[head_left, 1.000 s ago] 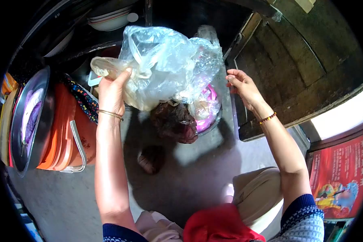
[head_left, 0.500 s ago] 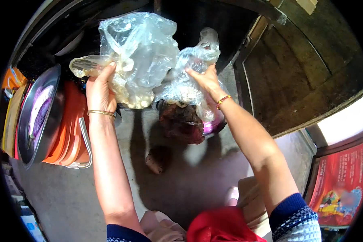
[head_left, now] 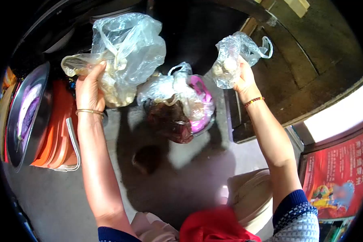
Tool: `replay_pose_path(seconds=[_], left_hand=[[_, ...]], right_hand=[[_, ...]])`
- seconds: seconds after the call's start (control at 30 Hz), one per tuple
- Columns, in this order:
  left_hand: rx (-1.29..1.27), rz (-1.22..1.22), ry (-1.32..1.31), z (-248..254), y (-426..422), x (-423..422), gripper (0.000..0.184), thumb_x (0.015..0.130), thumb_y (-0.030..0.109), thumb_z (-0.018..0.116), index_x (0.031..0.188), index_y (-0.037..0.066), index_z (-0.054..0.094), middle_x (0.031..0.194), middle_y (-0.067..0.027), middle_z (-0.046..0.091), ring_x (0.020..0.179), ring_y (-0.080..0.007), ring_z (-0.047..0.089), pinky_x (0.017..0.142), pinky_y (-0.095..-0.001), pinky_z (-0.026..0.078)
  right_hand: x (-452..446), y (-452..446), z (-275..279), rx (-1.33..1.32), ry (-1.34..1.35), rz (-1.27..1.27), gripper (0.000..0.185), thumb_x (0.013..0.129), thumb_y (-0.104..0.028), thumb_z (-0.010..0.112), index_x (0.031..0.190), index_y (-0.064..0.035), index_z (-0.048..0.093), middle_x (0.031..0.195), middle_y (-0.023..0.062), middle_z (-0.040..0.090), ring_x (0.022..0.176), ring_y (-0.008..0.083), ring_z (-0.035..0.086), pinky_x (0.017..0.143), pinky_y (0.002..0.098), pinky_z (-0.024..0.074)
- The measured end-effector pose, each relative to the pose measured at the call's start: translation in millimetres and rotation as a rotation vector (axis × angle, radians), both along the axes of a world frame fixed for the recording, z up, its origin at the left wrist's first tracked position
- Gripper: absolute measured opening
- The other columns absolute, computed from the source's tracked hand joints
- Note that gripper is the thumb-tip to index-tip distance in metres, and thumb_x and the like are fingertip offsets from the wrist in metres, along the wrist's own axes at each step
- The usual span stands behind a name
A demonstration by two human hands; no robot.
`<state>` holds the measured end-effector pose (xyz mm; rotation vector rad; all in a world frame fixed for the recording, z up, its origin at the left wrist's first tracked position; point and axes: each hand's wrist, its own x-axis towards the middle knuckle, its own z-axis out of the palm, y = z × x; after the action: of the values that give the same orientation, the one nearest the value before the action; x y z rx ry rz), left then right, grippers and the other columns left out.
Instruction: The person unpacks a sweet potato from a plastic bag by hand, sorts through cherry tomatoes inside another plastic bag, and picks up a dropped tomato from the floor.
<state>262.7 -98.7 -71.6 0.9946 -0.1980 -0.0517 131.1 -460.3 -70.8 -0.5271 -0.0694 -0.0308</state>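
Observation:
My left hand (head_left: 90, 86) is closed on a large clear plastic bag (head_left: 139, 48), with pale lumpy contents at its bottom. Out to the right, my right hand (head_left: 245, 76) grips a smaller clear plastic bag (head_left: 228, 64) holding a few whitish round pieces; its loose handles trail to the right. Between and below the hands sits a heap of other bags: a crumpled clear bag (head_left: 161, 86) on top, a dark brown bag (head_left: 171, 119) in front, and a bright pink item (head_left: 203, 97) at the right side. What the heap rests in is mostly hidden.
At left, a dark pan (head_left: 13, 137) holding purple eggplants stands tilted beside stacked orange plastic pieces (head_left: 58, 125). A dark wooden panel (head_left: 286, 76) rises at right, with a red printed sheet (head_left: 339, 173) below it. Grey floor (head_left: 80, 193) lies underneath.
My right hand has moved right and up, lifting the small bag away from the heap. The clear bag and pink item beneath show more. My left hand still holds its bag, slightly shifted left.

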Motion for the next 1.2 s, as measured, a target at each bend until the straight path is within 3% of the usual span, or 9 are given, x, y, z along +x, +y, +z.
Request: replay_pose_path(seconds=[0.43,0.57,0.63,0.73,0.83,0.9,1.0,1.1,1.2], left_hand=[[0.042,-0.123,0.006,-22,-70,-32,0.029,0.077,0.005,0.063,0.103,-0.002,0.055,0.097,-0.0086,0.062,0.086,-0.0177,0.059,0.077,-0.0300,0.048],[0.574,-0.369,-0.209,-71,-102,-35,0.044,0.074,0.015,0.067,0.111,-0.003,0.051,0.100,-0.0119,0.061,0.090,-0.0230,0.059,0.080,-0.0318,0.046],[0.902,-0.233,-0.508,-88,-115,-52,0.056,0.072,0.020,0.069,0.117,-0.005,0.046,0.108,-0.0189,0.056,0.100,-0.0302,0.055,0.088,-0.0346,0.043],[0.982,-0.136,-0.643,-66,-113,-70,0.065,0.069,0.020,0.070,0.123,-0.004,0.042,0.119,-0.0228,0.048,0.111,-0.0341,0.046,0.095,-0.0372,0.038],[0.704,0.178,-0.916,-33,-110,-70,0.065,0.069,0.019,0.070,0.124,-0.002,0.042,0.125,-0.0214,0.042,0.119,-0.0318,0.039,0.098,-0.0368,0.035],[0.705,0.252,-0.948,-7,-104,-77,0.062,0.070,0.016,0.069,0.123,-0.002,0.043,0.120,-0.0175,0.049,0.109,-0.0285,0.049,0.093,-0.0341,0.040],[0.492,-0.144,-0.592,16,-108,-102,0.046,0.074,0.012,0.068,0.113,-0.004,0.050,0.100,-0.0086,0.060,0.083,-0.0124,0.058,0.072,-0.0241,0.046],[0.118,-0.581,-0.267,22,-112,-115,0.040,0.080,0.014,0.064,0.112,-0.006,0.051,0.097,-0.0075,0.060,0.083,-0.0082,0.056,0.071,-0.0220,0.046],[0.267,-0.651,-0.269,17,-105,-105,0.039,0.086,0.015,0.057,0.115,-0.009,0.049,0.094,-0.0074,0.060,0.085,-0.0073,0.056,0.074,-0.0214,0.047]], right_hand=[[-27,22,16,-0.102,0.152,-0.239,0.029,0.092,-0.016,0.036,0.110,0.0024,0.049,0.108,0.0171,0.056,0.100,0.0288,0.055,0.088,0.0428,0.0471],[-40,35,38,-0.122,0.130,-0.277,0.030,0.092,-0.019,0.038,0.111,0.0015,0.049,0.109,0.0169,0.056,0.100,0.0286,0.055,0.090,0.0436,0.0458],[-43,39,47,-0.106,0.174,-0.354,0.029,0.091,-0.020,0.042,0.111,-0.0005,0.051,0.108,0.0158,0.058,0.100,0.0292,0.056,0.092,0.0447,0.0433],[-44,40,53,-0.113,0.085,-0.307,0.030,0.091,-0.021,0.043,0.113,-0.0018,0.050,0.110,0.0146,0.057,0.101,0.0284,0.056,0.093,0.0459,0.0434],[-44,46,54,-0.147,0.065,-0.346,0.031,0.090,-0.021,0.045,0.114,-0.0022,0.049,0.111,0.0141,0.057,0.102,0.0282,0.056,0.093,0.0466,0.0434],[-43,53,54,-0.160,0.045,-0.343,0.031,0.090,-0.021,0.045,0.115,-0.0022,0.049,0.112,0.0139,0.056,0.102,0.0282,0.056,0.093,0.0470,0.0433],[-42,72,57,-0.183,0.058,-0.293,0.034,0.089,-0.020,0.049,0.118,-0.0022,0.047,0.111,0.0135,0.057,0.102,0.0279,0.056,0.092,0.0454,0.0442],[-39,86,55,-0.287,-0.014,-0.298,0.035,0.089,-0.023,0.049,0.117,-0.0029,0.047,0.112,0.0135,0.056,0.102,0.0269,0.056,0.090,0.0440,0.0456],[-42,89,58,-0.335,0.018,-0.319,0.035,0.089,-0.024,0.049,0.117,-0.0027,0.047,0.112,0.0138,0.056,0.102,0.0267,0.056,0.089,0.0433,0.0461]])
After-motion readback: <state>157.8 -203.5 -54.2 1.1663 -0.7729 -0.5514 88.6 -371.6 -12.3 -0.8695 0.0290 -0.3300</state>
